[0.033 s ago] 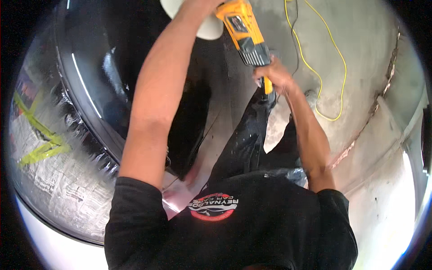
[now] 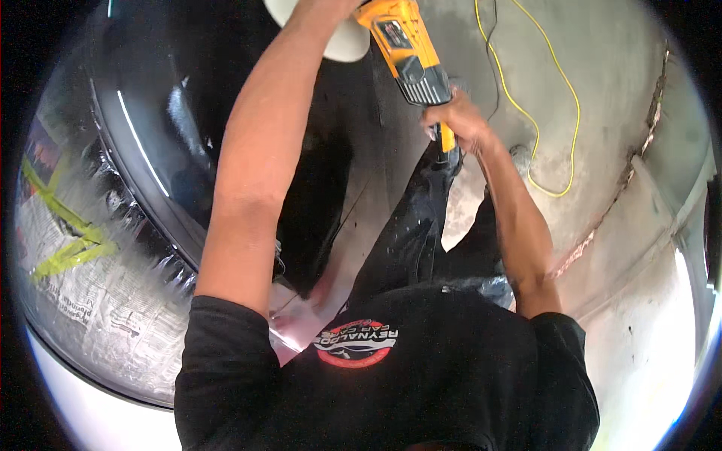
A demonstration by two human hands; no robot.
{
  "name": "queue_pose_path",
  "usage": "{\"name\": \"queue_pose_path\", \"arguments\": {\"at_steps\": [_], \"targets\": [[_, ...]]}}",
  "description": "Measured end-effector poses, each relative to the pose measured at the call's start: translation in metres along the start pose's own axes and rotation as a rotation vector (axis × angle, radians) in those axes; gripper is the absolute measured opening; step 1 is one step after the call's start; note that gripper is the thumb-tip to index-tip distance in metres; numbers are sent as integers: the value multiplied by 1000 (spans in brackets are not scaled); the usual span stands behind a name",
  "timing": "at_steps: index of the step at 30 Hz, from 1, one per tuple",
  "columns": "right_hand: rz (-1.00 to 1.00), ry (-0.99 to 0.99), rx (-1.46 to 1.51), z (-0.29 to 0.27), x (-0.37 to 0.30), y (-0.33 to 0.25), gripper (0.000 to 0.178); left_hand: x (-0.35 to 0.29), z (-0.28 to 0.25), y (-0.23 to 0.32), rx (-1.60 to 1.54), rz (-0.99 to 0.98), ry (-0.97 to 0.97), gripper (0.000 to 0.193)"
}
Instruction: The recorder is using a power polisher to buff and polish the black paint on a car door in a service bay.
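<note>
A yellow and black electric polisher [image 2: 406, 49] with a wide off-white pad [image 2: 350, 41] is at the top of the view, beside a glossy black car panel [image 2: 203, 113]. My right hand [image 2: 460, 122] is closed around its rear handle. My left hand [image 2: 335, 6] is at the front end of the tool, above the pad. The upper edge of the picture cuts off its fingers, so its grip is hidden. My left forearm covers part of the pad. Whether the pad touches the panel cannot be made out.
Newspaper sheets [image 2: 98, 301] and yellow-green tape [image 2: 75, 244] cover the area at left, next to crinkled shiny plastic. A yellow cord [image 2: 575, 128] loops over the grey floor [image 2: 609, 83], with a thin dark cable [image 2: 492, 68] nearby. A ragged-edged pale surface lies at right.
The polisher and pad have shifted slightly left and up, and my left arm has moved a little left with them. My right hand keeps its hold on the handle.
</note>
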State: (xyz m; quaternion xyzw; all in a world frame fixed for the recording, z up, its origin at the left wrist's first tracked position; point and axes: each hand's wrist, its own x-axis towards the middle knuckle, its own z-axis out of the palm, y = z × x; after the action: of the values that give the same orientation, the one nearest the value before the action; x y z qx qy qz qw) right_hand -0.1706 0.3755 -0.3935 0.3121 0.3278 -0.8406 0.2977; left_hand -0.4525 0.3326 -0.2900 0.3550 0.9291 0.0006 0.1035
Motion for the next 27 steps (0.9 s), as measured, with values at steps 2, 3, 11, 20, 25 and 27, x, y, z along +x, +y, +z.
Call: {"name": "queue_pose_path", "arguments": {"at_steps": [2, 3, 11, 20, 25, 27], "targets": [[-28, 26, 17, 6, -21, 3, 32, -24, 4, 16, 4, -54, -55, 19], [17, 24, -13, -14, -25, 29, 35, -34, 5, 32, 0, -102, -86, 19], [218, -28, -56, -11, -155, 162, 67, -213, 32, 80, -152, -383, -483, 23], [149, -113, -192, 1, -205, 158, 75, -275, -39, 102, -146, -408, -299, 24], [-116, -46, -308, 28, -186, 85, 82, -213, -122, 93, -71, -313, -175, 25], [-98, -27, -248, 44, -170, 49, 72, -179, -140, 78, -63, -271, -83, 24]]}}
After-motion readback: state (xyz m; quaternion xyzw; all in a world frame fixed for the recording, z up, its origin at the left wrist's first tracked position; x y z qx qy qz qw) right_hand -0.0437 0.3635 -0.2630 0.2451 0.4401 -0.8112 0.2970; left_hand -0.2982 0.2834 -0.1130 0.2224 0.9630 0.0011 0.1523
